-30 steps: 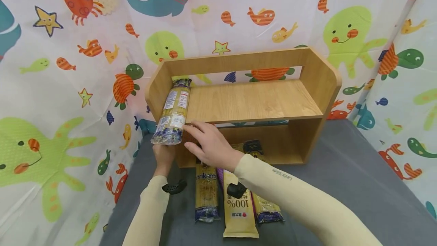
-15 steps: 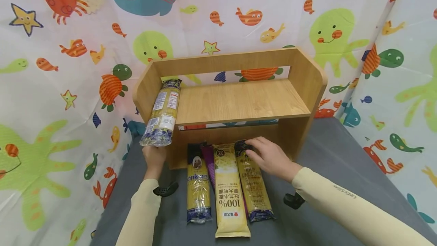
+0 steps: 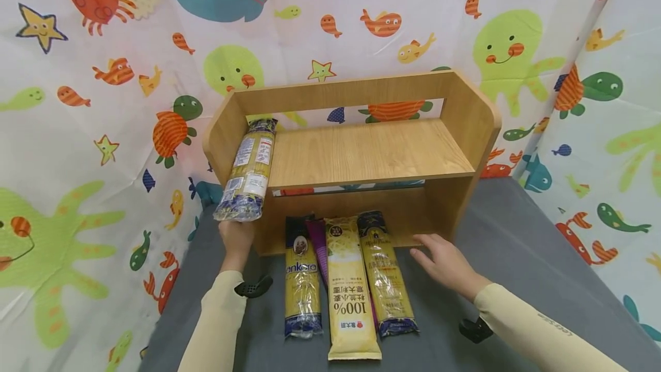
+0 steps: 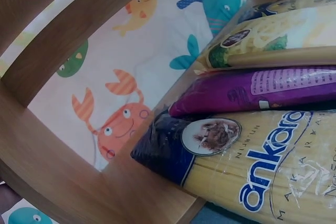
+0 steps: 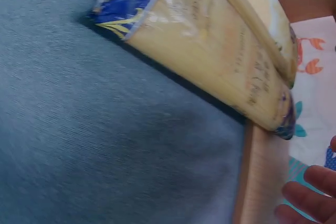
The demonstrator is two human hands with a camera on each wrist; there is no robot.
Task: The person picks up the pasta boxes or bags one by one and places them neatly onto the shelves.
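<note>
A pack (image 3: 245,171) of pasta lies on the upper board of a wooden shelf (image 3: 361,151), at its left end beside the side panel. Its long axis runs back to front, one end pointing to the back rail, the other jutting past the front left corner and angled slightly left. Under that jutting end is the person's left hand (image 3: 236,241); the pack hides its fingers, so their grip cannot be told. The right hand (image 3: 446,260) is empty, fingers loosely spread, near the lower board's front right corner. Left of it, apart, a gold pack (image 3: 387,280) slants, near end to the right. Further left are a cream pack (image 3: 351,297), a purple pack (image 3: 318,243) partly beneath it, and an Ankara pack (image 3: 303,286) pointing almost straight back. Their far ends reach over the lower board's front edge; the near ends of the gold, cream and Ankara packs are on the grey bench (image 3: 516,234).
</note>
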